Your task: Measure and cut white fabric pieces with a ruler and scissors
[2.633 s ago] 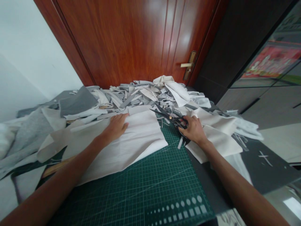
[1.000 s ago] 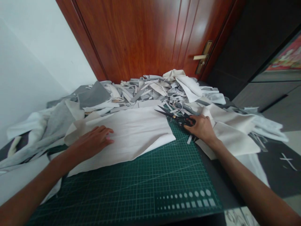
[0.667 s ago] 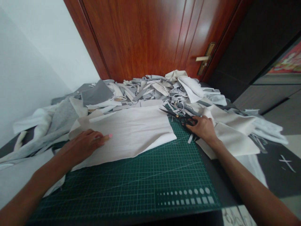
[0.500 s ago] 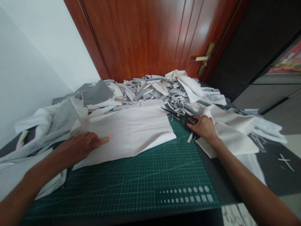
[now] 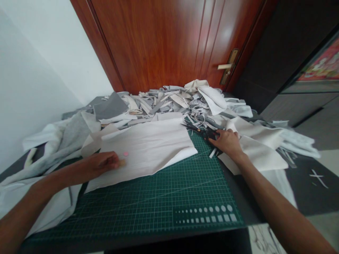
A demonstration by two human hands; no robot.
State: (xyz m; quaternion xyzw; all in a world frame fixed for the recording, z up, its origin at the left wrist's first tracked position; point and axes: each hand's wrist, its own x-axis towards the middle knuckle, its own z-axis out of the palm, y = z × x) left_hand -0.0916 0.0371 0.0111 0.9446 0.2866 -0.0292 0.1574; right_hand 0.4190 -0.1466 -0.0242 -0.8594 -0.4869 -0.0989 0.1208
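My left hand is closed on a small flat tan piece, only its end showing past the fingers, over a white cloth. Just beyond the piece, a small pink shape lies on the cloth. The cloth spreads over a green cutting mat, its near right edge curled up. To the right of it, my right hand grips black scissors by the handles. Their blades point left toward the cloth's far right corner; the fingers partly hide the handles.
A heap of grey and white fabric scraps runs along the back by the wooden door. Folded grey-white cloth lies at the left. Cream fabric pieces lie at the right on the dark table.
My left hand has turned and shifted slightly right and nearer to me with the tan piece, away from the pink shape. My right hand stays on the scissors. The view has shifted slightly.
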